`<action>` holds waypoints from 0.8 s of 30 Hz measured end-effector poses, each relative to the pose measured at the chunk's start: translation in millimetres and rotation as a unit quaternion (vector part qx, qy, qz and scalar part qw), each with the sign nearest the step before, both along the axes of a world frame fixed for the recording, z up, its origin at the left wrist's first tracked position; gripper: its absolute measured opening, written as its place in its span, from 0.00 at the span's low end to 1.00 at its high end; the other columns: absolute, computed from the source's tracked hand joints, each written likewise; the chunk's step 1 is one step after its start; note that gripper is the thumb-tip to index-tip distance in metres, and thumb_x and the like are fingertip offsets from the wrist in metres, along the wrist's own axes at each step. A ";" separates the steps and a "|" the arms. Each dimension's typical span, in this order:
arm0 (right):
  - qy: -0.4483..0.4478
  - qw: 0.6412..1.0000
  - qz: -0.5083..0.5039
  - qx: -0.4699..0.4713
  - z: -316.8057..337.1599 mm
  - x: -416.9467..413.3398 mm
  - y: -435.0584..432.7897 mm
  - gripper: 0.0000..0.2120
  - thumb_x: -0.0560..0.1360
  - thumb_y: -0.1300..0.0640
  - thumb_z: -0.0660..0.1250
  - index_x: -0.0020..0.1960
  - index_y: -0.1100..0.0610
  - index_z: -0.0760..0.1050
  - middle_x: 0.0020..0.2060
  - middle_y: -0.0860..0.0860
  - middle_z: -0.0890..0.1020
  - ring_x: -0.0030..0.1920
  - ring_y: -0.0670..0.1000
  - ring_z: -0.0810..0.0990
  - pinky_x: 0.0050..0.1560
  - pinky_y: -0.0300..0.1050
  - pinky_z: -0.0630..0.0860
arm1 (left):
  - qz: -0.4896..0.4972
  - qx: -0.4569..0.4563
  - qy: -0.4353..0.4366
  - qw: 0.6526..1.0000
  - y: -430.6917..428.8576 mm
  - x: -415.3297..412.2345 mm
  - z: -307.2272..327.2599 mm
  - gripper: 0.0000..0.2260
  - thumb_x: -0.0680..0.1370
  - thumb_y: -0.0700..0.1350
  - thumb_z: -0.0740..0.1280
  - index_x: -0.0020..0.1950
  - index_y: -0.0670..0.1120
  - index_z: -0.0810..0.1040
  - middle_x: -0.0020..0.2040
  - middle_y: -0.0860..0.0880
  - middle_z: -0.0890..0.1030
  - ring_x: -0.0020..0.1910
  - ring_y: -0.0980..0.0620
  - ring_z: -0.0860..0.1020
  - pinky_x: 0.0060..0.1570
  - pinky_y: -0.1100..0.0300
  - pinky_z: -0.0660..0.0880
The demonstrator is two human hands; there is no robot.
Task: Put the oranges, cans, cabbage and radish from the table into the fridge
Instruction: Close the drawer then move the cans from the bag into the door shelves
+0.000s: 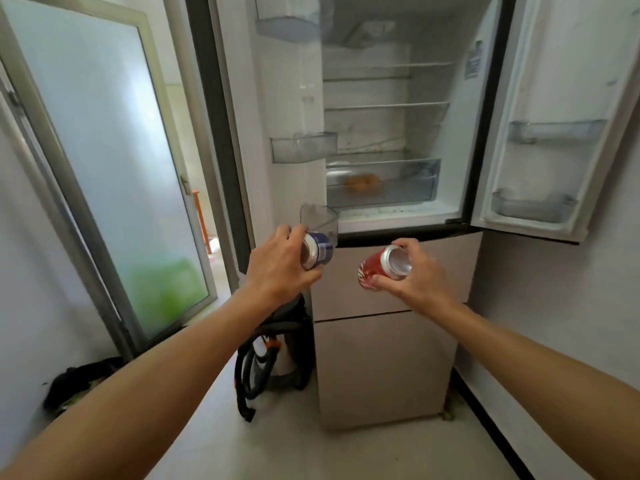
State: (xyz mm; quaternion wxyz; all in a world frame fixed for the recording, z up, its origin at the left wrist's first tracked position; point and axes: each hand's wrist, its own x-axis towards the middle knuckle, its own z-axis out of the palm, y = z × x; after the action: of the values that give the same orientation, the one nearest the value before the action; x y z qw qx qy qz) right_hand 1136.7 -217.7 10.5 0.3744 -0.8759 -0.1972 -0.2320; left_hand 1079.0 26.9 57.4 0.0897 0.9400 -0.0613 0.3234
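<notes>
Left of the fridge (388, 368) I see a frosted glass door (104, 168). In front of the fridge's open left door, my left hand (280, 265) is wrapped around a blue can (321, 250). The can sticks out of the fist toward the fridge, silver end facing me, right at the door's lowest bin (317, 220); I cannot tell if they touch. Inside the fridge, blurred oranges (362, 183) lie in the clear crisper drawer (415, 174). In front of the fridge's lower drawers, my right hand (415, 275) clamps a red can (372, 273) between thumb and curled fingers. It lies tilted, its body jutting left of the palm. The fridge's right door (561, 81) stands open.
</notes>
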 end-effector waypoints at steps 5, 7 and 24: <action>-0.025 0.994 0.071 0.079 37.6 112.0 25.6 0.34 0.63 0.47 0.79 0.63 0.50 0.67 0.54 0.50 0.76 0.54 0.51 0.76 0.52 0.45 0.78 | 0.099 0.007 -0.022 0.995 -7.8 77.2 33.1 0.30 0.70 0.57 0.72 0.67 0.49 0.66 0.57 0.46 0.76 0.51 0.47 0.76 0.47 0.55 0.76; -0.031 0.991 0.099 0.089 49.0 150.3 38.5 0.34 0.64 0.46 0.78 0.63 0.49 0.66 0.55 0.49 0.76 0.54 0.51 0.76 0.53 0.48 0.78 | 0.135 0.030 -0.007 0.990 -9.0 102.9 38.2 0.29 0.71 0.58 0.71 0.66 0.50 0.65 0.57 0.46 0.75 0.52 0.46 0.76 0.47 0.52 0.76; 0.045 0.981 0.178 -0.061 23.8 279.6 121.9 0.37 0.64 0.39 0.75 0.68 0.45 0.65 0.61 0.50 0.77 0.59 0.53 0.76 0.56 0.51 0.75 | 0.261 0.080 0.128 0.953 4.5 199.8 8.4 0.29 0.71 0.69 0.61 0.59 0.47 0.68 0.53 0.45 0.79 0.46 0.43 0.80 0.44 0.50 0.77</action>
State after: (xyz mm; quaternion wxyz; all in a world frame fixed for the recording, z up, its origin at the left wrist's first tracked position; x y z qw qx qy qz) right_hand 1416.3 -95.8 34.3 0.3640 -0.8573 -0.3473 -0.1098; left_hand 1278.8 31.4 65.8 -0.0666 0.9608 0.1729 0.2061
